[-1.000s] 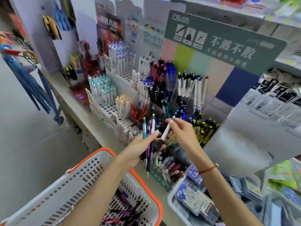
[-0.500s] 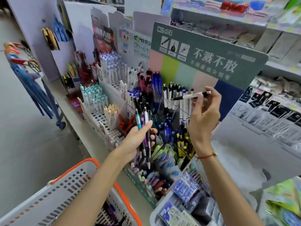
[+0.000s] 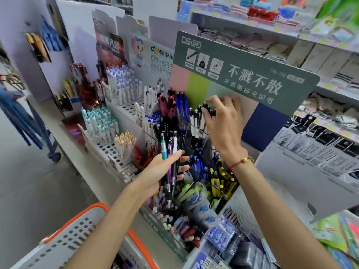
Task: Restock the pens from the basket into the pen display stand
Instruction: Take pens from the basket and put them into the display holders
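Over the pen stand (image 3: 194, 191), the right hand (image 3: 223, 125) is reaching into the back row of white-and-black pens (image 3: 196, 121) — fingers curled around their tops, though whether it is pinching one I cannot tell. Lower down, the left hand (image 3: 163, 171) is gripping a small bunch of pens (image 3: 171, 152) upright — teal, purple, white and black — in front of the stand. Near the bottom left corner, the orange-rimmed basket (image 3: 64, 243) is sitting under the left forearm.

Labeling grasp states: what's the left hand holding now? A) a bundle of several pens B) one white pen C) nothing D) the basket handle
A: the left hand grips a bundle of pens, teal, purple, white and black, in front of the pen display stand.
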`<state>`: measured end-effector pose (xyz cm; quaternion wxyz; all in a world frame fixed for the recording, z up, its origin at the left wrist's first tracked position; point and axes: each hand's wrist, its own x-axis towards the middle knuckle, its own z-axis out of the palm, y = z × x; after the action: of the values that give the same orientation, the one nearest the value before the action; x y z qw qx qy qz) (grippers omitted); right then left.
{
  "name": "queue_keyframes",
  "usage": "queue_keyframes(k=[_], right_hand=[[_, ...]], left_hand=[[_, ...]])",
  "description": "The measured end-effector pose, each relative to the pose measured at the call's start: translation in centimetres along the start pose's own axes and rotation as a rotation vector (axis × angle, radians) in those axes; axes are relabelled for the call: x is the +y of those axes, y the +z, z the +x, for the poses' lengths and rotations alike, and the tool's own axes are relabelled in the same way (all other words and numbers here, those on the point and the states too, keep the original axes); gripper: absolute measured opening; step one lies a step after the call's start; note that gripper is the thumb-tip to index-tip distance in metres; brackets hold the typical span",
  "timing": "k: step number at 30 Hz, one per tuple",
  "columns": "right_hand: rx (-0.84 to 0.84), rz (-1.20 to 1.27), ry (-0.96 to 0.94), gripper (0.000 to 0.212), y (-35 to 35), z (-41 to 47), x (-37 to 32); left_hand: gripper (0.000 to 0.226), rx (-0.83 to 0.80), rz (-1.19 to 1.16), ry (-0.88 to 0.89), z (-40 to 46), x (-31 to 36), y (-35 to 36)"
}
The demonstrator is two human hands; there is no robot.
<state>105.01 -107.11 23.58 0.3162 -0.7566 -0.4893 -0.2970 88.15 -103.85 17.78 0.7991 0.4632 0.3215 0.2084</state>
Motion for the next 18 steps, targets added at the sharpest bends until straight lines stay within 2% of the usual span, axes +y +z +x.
queue_keyframes(k=[2,4,7,10,11,15,18], right_hand=[[-0.022,-0.095,0.001,0.017,0.1,0.2,0.2],[-0.137,-0.167,0.000,0.020,0.3,0.4,0.6],[-0.231,-0.153,0.007,0.023,-0.1,1.2,0.4],[-0.159,0.025,0.059,0.026,-1.3,0.8,-1.7],[-0.209,0.098,0.078,0.027,-1.5,0.3,-2.5],[-0.595,0.279,0.158,0.024,-1.8,-2.0,-3.6],[-0.618,0.556,0.362,0.014,-2.4,-1.9,-2.6]], left_hand=[[0.017,-0.013,-0.001,0.000,0.0,0.2,-0.1],[0.017,-0.024,-0.012,0.001,0.0,0.4,-0.1],[0.018,-0.042,-0.027,0.001,-0.1,0.8,-0.3],[0.017,-0.078,0.034,-0.003,-0.3,1.0,-0.4],[0.017,-0.091,0.056,-0.003,-0.4,1.0,-0.4],[0.020,-0.107,0.135,0.011,-0.3,0.8,-0.3],[0.027,-0.136,0.149,0.034,-0.2,0.7,-0.5]])
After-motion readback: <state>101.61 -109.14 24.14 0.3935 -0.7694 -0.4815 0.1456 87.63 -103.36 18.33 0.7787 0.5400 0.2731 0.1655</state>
